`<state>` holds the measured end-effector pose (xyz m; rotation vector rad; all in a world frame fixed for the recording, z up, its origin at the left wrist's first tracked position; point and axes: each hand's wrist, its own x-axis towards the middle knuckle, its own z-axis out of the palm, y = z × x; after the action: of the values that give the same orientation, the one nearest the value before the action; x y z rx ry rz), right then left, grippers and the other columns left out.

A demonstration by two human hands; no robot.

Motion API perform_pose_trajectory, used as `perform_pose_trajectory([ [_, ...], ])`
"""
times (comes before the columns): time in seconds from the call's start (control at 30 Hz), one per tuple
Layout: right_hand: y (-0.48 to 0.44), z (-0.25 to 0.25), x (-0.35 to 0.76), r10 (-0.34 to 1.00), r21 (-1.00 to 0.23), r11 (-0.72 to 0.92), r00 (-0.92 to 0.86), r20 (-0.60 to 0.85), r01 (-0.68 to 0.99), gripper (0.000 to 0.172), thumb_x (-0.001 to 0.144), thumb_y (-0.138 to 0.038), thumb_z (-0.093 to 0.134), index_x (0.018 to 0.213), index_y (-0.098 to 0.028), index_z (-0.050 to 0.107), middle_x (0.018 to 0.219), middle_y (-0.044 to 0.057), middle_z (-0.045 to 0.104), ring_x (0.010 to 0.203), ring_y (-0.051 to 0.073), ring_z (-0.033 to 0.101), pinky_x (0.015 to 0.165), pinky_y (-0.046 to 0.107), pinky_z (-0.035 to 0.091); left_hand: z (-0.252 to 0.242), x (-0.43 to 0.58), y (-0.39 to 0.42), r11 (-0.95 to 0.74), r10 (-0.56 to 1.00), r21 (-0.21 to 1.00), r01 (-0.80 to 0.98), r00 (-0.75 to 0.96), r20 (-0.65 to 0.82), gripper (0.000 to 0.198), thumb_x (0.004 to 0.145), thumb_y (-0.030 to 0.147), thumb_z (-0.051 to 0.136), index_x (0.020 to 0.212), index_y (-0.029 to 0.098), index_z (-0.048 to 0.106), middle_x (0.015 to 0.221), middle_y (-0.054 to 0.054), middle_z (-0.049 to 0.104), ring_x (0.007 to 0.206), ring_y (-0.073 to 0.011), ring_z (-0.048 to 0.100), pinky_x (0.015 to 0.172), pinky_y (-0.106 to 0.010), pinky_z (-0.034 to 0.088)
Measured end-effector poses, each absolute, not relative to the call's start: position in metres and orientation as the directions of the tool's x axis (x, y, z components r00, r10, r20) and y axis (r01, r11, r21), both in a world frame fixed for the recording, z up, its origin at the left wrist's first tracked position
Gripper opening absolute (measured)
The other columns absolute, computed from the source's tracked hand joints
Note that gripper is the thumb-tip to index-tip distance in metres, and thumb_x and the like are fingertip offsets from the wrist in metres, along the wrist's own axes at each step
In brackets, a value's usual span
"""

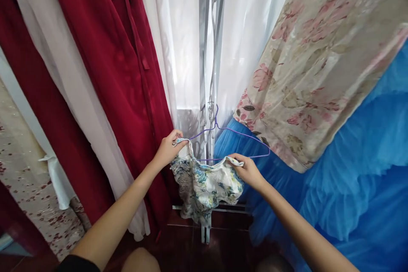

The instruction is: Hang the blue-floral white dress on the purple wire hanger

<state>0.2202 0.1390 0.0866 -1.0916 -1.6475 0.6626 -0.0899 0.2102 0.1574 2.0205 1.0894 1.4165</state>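
Observation:
A small floral garment [204,185], white with blue and yellow print, hangs between my two hands. My left hand [167,149] is closed on its left shoulder edge, which sits over the left end of a purple wire hanger [237,132]. My right hand [247,170] pinches the garment's right edge, just below the hanger's bottom wire. The hanger's hook rises beside a metal window grille [211,93].
Dark red fabric [121,72] and pale white cloth [63,76] hang at the left. Sheer white curtains [181,38] cover the window. A pink floral cloth [318,59] and blue tulle [350,170] fill the right. My knees show above a dark floor at the bottom.

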Motion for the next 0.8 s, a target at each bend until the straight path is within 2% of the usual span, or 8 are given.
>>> perform_pose_trajectory([
  [0.1,0.128,0.089,0.250,0.820,-0.840,0.426,0.249,0.515,0.336,0.051,0.078,-0.025,0.064,0.128,-0.021,0.062,0.070,-0.002,0.065,0.060,0.018,0.050,0.063,0.029,0.040,0.163,-0.090,0.207,-0.600,0.799,0.735,0.318,0.287,0.528,0.019,0.084,0.036,0.069,0.081,0.018,0.073,0.075,-0.001,0.066,0.073,-0.0173,0.056,0.068,-0.023,0.041],
  [0.17,0.130,0.091,0.271,0.759,-0.848,0.380,0.398,0.515,0.370,0.058,0.074,-0.025,0.067,0.131,-0.020,0.059,0.061,-0.005,0.058,0.055,0.017,0.045,0.061,0.029,0.038,0.168,-0.091,0.203,-0.550,0.823,0.791,0.269,0.337,0.457,0.024,0.084,0.038,0.069,0.077,0.016,0.074,0.074,-0.001,0.066,0.072,-0.0175,0.056,0.065,-0.022,0.041],
  [0.3,0.145,0.097,0.297,0.885,-0.819,0.289,0.188,0.426,0.495,0.017,0.075,-0.034,0.067,0.076,-0.017,0.069,0.055,-0.002,0.054,0.055,0.015,0.042,0.054,0.027,0.032,0.174,-0.094,0.205,-0.264,0.895,0.954,0.145,0.405,0.186,0.026,0.078,0.040,0.076,0.074,0.015,0.073,0.068,-0.002,0.065,0.061,-0.0160,0.057,0.054,-0.021,0.039],
  [0.37,0.148,0.102,0.299,0.914,-0.799,0.302,0.080,0.398,0.519,0.025,0.079,-0.035,0.063,0.062,-0.017,0.061,0.052,-0.002,0.051,0.052,0.013,0.040,0.051,0.026,0.028,0.171,-0.097,0.212,-0.127,0.914,0.990,0.057,0.396,0.095,0.025,0.074,0.038,0.080,0.075,0.014,0.074,0.066,-0.004,0.068,0.056,-0.0159,0.059,0.050,-0.021,0.040],
  [0.43,0.147,0.106,0.299,0.893,-0.775,0.308,0.113,0.436,0.552,0.017,0.080,-0.032,0.062,0.080,-0.016,0.068,0.055,-0.003,0.053,0.051,0.013,0.041,0.051,0.026,0.029,0.167,-0.100,0.219,-0.025,0.924,0.999,-0.030,0.381,0.035,0.024,0.069,0.033,0.082,0.078,0.012,0.076,0.069,-0.008,0.071,0.056,-0.0181,0.063,0.050,-0.023,0.044],
  [0.53,0.146,0.110,0.300,0.850,-0.719,0.228,0.226,0.476,0.656,0.048,0.077,-0.030,0.065,0.123,-0.016,0.062,0.066,-0.001,0.063,0.054,0.017,0.050,0.056,0.028,0.038,0.158,-0.101,0.226,0.075,0.915,0.992,-0.103,0.402,-0.028,0.022,0.067,0.027,0.084,0.081,0.011,0.078,0.073,-0.012,0.074,0.058,-0.0211,0.067,0.051,-0.025,0.049],
  [0.73,0.158,0.104,0.304,0.801,-0.729,0.150,0.350,0.485,0.668,0.075,0.077,-0.039,0.071,0.142,-0.012,0.046,0.086,0.010,0.075,0.072,0.027,0.067,0.068,0.035,0.049,0.153,-0.097,0.226,0.138,0.895,0.983,-0.124,0.440,-0.070,0.022,0.066,0.021,0.084,0.084,0.010,0.078,0.073,-0.012,0.074,0.056,-0.0210,0.067,0.050,-0.025,0.051],
  [0.8,0.159,0.106,0.304,0.805,-0.712,0.189,0.308,0.507,0.677,0.069,0.077,-0.040,0.071,0.138,-0.012,0.052,0.095,0.013,0.076,0.082,0.029,0.069,0.073,0.036,0.050,0.153,-0.094,0.226,0.121,0.930,0.973,-0.195,0.365,-0.043,0.021,0.062,0.017,0.084,0.081,0.010,0.077,0.071,-0.012,0.074,0.056,-0.0230,0.067,0.049,-0.028,0.052],
])
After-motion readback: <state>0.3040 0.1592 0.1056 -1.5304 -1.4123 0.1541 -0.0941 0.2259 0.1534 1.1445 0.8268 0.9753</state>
